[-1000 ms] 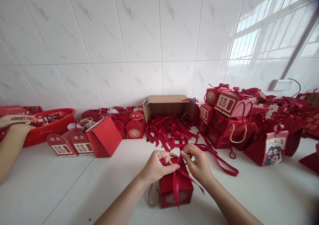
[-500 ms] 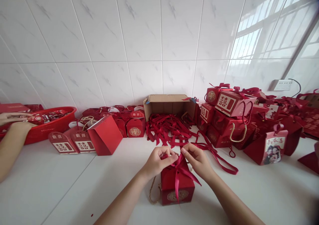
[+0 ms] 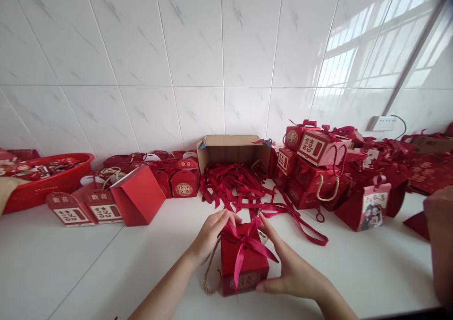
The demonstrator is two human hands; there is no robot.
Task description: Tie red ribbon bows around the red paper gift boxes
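Observation:
A red gift box [image 3: 244,258] stands on the white table in front of me, a bright ribbon bow [image 3: 244,240] tied on its top. Rope handles hang at its sides. My left hand [image 3: 212,232] is at the box's back left corner, its fingers curled by the bow's left loop; whether they grip anything is hidden. On the other side, my right hand [image 3: 292,270] spans the box's right side, thumb at the front lower corner and fingers at the back top.
Behind the box, loose ribbons [image 3: 233,183] spill from a cardboard box [image 3: 231,140]. Finished-looking boxes [image 3: 318,169] are stacked at right. Red boxes [image 3: 106,211] and a red basin [image 3: 53,188] stand left. Another person's arm [image 3: 440,244] enters at right.
My hands have let the bow's loops go and moved down around the box, the right hand opening along its right side. The view has shifted right; a person's arm shows larger at right.

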